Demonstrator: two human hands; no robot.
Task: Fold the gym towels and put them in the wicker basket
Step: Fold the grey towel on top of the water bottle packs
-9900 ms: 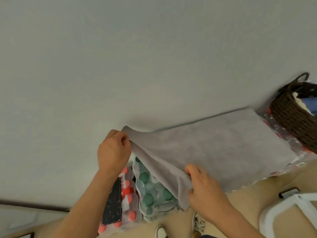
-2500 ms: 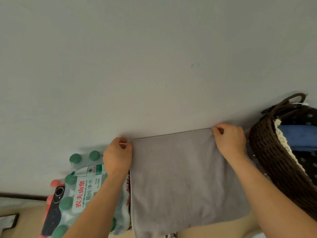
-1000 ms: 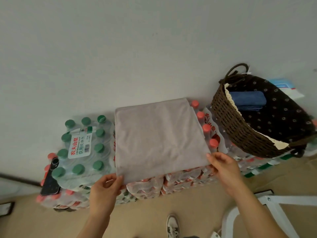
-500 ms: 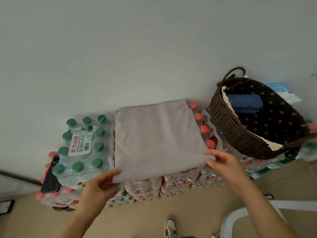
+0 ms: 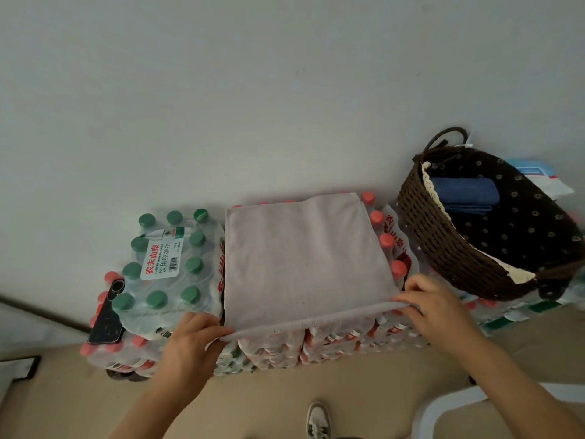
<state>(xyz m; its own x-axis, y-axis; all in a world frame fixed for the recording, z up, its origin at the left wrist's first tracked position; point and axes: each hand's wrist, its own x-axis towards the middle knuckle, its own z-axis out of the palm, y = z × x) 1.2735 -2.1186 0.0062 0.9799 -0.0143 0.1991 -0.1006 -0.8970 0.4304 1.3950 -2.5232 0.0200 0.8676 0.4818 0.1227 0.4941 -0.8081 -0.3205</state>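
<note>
A folded grey towel [image 5: 304, 258] lies flat on shrink-wrapped packs of red-capped bottles [image 5: 332, 340] against the wall. My left hand [image 5: 193, 340] pinches its near left corner and my right hand [image 5: 433, 305] pinches its near right corner, with the near edge lifted slightly off the packs. To the right stands a dark brown wicker basket [image 5: 449, 248], tilted toward me, with a folded blue towel [image 5: 462, 194] inside at its far end.
A pack of green-capped bottles [image 5: 167, 264] sits left of the towel, with a dark phone [image 5: 107, 315] lying beside it. A white chair frame [image 5: 443, 407] stands at the lower right on the beige floor. My shoe [image 5: 318, 419] shows at the bottom.
Both hands came from the towel's far corners to its near corners and took hold; the near edge is now raised a little.
</note>
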